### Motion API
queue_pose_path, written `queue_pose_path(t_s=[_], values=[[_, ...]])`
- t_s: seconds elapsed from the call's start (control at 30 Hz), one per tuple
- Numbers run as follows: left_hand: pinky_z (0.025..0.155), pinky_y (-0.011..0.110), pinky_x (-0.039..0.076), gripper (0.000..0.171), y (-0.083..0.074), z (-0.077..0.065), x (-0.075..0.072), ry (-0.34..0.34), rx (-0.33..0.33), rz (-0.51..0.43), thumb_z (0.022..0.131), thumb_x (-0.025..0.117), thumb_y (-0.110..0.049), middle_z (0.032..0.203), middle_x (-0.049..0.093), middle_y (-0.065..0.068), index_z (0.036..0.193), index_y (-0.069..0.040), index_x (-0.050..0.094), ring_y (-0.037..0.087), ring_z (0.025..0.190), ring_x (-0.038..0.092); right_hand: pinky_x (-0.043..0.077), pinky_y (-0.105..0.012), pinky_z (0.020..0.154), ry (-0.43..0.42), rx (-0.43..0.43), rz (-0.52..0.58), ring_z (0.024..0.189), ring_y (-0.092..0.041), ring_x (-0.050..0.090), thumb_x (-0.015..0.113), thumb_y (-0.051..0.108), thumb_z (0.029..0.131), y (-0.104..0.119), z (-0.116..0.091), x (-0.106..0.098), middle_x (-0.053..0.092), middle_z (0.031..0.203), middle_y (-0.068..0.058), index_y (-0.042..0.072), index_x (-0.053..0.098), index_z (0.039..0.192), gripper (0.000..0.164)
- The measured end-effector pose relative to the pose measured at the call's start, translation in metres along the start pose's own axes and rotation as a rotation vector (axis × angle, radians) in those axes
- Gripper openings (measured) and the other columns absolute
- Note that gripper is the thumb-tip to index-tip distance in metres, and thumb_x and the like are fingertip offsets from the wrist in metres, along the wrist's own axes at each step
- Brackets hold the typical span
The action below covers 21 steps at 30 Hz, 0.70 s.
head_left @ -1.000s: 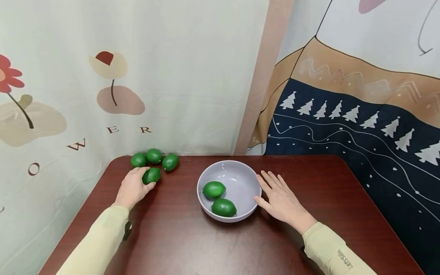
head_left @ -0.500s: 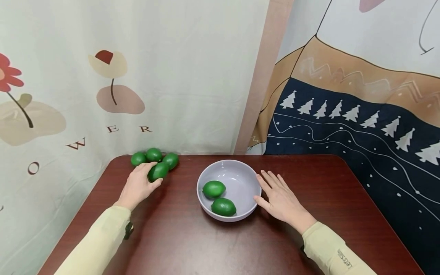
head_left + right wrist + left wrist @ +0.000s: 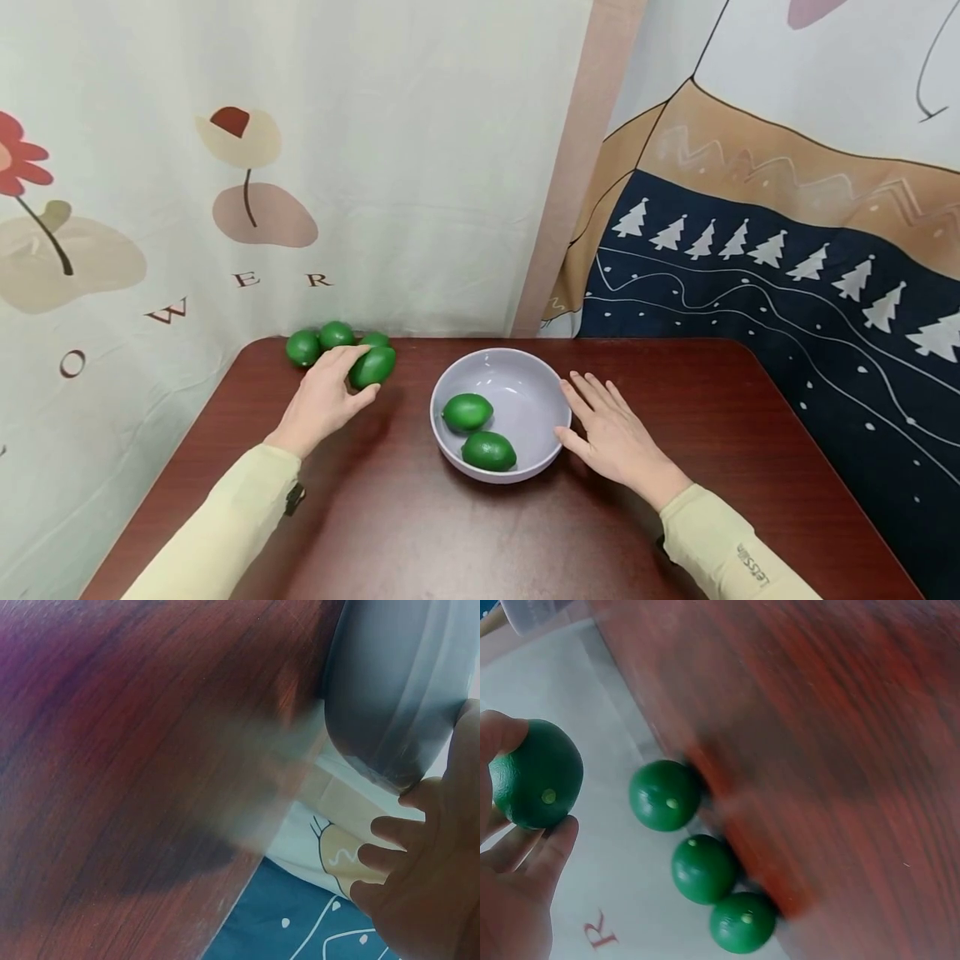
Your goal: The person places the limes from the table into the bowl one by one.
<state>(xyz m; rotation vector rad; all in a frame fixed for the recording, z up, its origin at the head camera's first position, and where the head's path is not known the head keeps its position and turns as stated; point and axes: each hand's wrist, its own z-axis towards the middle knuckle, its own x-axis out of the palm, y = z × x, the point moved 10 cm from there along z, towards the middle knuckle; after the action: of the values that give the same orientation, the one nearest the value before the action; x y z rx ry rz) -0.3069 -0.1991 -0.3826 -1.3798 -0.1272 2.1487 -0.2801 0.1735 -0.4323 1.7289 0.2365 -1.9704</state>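
Note:
A green lime (image 3: 372,367) is pinched between the thumb and fingers of my left hand (image 3: 322,402); in the left wrist view the same lime (image 3: 540,776) shows apart from three others. Those limes (image 3: 303,347) sit at the table's back left, one partly hidden behind the held lime. A pale lavender bowl (image 3: 536,408) stands mid-table with two limes (image 3: 488,451) lying in its left half. At the bowl's right rim my right hand (image 3: 618,437) touches the side with fingers spread and straight. The right wrist view shows its fingertips against the bowl's outer wall (image 3: 397,682).
The dark red wooden table (image 3: 390,533) ends at a back edge close behind the limes. Behind it hang a pale curtain (image 3: 420,167) with flower prints and a dark blue cloth (image 3: 712,275) with white trees.
My left hand has carried its lime to the right and slightly away, past the front of the other limes. The right hand has stayed at the bowl.

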Motion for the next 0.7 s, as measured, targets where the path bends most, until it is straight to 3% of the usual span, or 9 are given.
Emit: queue_pose_path(t_s=[0.33,0.7], values=[[0.100,0.051,0.049,0.059,-0.025,0.010,0.001,0.021,0.029,-0.047,0.085,0.080,-0.016,0.136,0.061,0.017,0.139,-0.004,0.060,0.034,0.126,0.054,0.021,-0.057,0.125,-0.003,0.005,0.000,0.154,-0.039,0.028,0.058,0.053,0.100,0.000,0.000,0.000,0.036,0.164,-0.017,0.008,0.040,0.159,0.076],[0.100,0.049,0.051,0.061,-0.053,0.015,0.005,0.024,0.060,-0.094,0.086,0.082,-0.020,0.136,0.061,0.013,0.141,-0.006,0.060,0.032,0.126,0.055,0.020,-0.057,0.125,0.000,0.018,0.017,0.154,-0.039,0.028,0.059,0.052,0.099,0.000,-0.001,0.001,0.035,0.165,-0.017,0.009,0.039,0.160,0.077]])
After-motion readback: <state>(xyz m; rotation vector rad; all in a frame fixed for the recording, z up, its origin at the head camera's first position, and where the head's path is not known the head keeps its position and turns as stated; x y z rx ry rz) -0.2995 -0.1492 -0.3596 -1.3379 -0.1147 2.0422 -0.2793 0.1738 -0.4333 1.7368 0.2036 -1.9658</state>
